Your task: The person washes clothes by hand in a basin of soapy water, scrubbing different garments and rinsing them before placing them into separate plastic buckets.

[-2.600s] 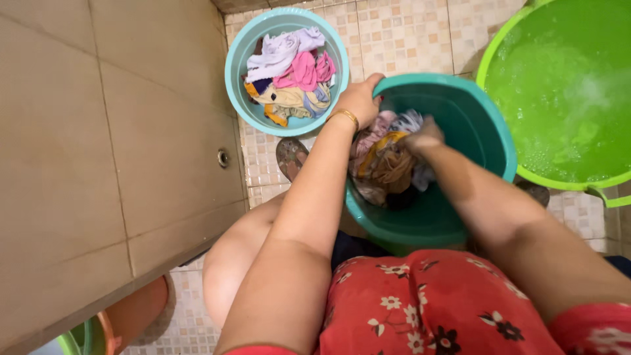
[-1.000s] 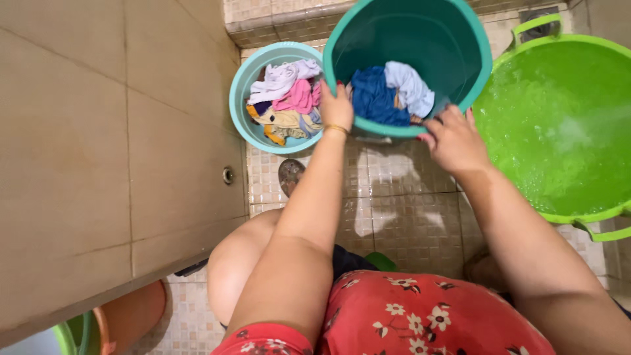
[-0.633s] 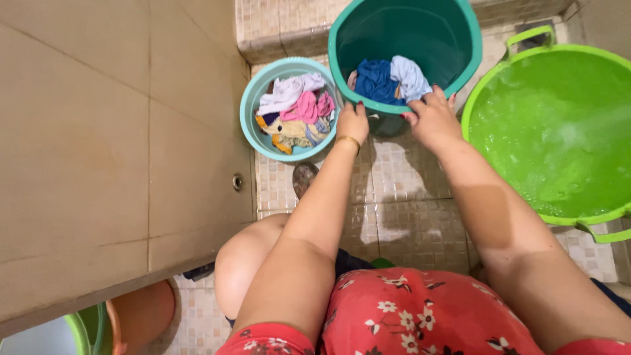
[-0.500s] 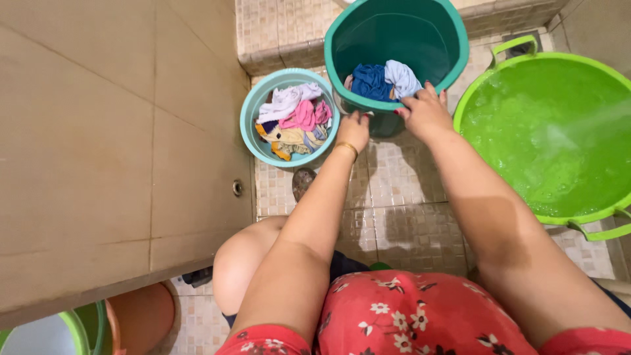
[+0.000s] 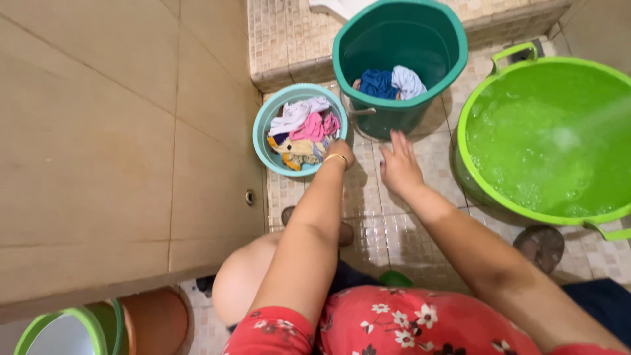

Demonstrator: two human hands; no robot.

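Both hands off teal bucket (image 5: 420, 105) | right hand (image 5: 399, 167) grip spread, empty | left hand (image 5: 340, 152) grip unclear

Left hand (image 5: 341, 152) fingers hidden behind small basin (image 5: 263, 125).

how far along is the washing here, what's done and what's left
Done: the dark green bucket stands on the floor with blue and white clothes inside. In hand: nothing; the left hand reaches the small teal basin, the right hand hovers open. Left: that basin's clothes look unwashed, beside the soapy green tub.
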